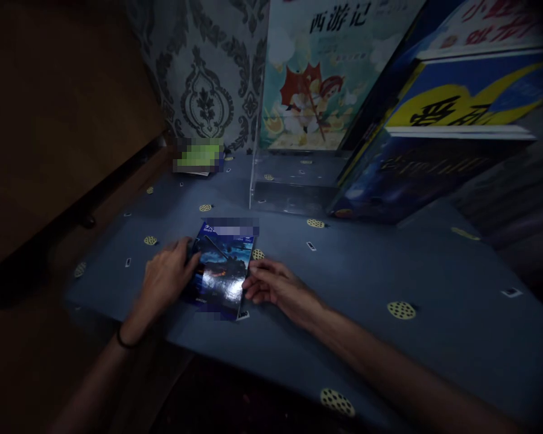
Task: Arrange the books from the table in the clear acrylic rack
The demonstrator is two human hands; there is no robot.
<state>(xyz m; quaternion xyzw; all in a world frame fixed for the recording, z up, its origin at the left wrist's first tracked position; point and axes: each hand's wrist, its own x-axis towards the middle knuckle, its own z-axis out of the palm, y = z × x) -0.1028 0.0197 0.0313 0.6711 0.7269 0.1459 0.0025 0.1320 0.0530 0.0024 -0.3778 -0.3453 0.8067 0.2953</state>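
A thin blue book with a tank on its glossy cover lies at, or just above, the table, near its front edge. My left hand is at the book's left edge, thumb over the cover and the other fingers along the side. At the opposite edge, my right hand has its fingers curled and the fingertips against the book's side. Light glares off the lower part of the cover. The undersides of both hands' fingers are hidden.
A clear acrylic stand holds an upright picture book at the back. Right of it lean several books, a dark blue one in front. A green book lies by the patterned wall. Brown wooden furniture borders the left side.
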